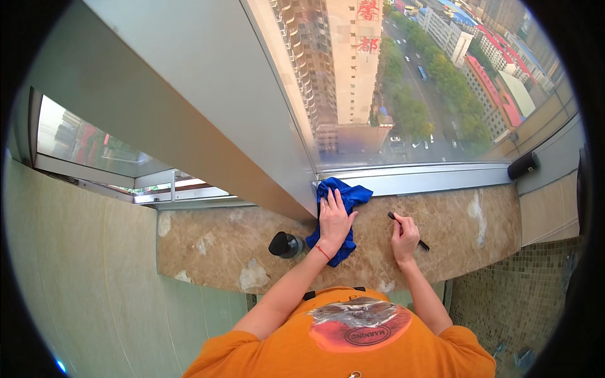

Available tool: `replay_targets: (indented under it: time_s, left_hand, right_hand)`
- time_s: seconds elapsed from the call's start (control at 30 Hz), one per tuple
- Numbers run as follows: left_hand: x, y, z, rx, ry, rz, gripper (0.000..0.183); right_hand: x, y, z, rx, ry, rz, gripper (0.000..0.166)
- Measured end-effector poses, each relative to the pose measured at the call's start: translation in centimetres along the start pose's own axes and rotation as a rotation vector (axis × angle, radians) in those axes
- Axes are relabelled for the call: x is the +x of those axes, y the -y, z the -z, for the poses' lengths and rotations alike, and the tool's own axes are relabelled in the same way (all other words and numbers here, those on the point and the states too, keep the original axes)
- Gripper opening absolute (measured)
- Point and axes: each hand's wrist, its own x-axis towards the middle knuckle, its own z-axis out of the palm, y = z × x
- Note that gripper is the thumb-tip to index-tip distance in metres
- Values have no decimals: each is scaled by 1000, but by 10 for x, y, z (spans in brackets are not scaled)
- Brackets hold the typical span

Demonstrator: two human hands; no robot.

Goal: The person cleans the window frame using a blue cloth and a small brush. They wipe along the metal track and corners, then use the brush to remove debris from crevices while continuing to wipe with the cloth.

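Note:
My left hand (334, 222) lies palm down on a crumpled blue cloth (347, 193), its fingers extended and close together. The cloth rests on the brown marble sill (371, 227), its upper edge against the metal window frame (444, 177). To the right, my right hand (405, 237) grips a thin black stick-like tool (424, 245) above the sill; its exact kind cannot be told. Left of the cloth stands a bottle with a black top (282, 244).
A grey pillar (227, 141) comes down to the sill beside the cloth. A dark cylinder (523, 165) is at the frame's right end. Window glass (425, 94) rises behind the sill, and an open window (104, 151) is at left.

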Motion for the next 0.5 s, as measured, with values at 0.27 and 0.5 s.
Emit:
replay_targets:
  time_s: [0.27, 0.5]
  left_hand:
    - [15, 8, 0, -97, -105, -111, 87]
    - [37, -11, -6, -336, -71, -357, 65]
  right_hand:
    - [-1, -8, -10, -40, -52, 19, 15]
    - [-2, -7, -8, -45, -67, -13, 15]
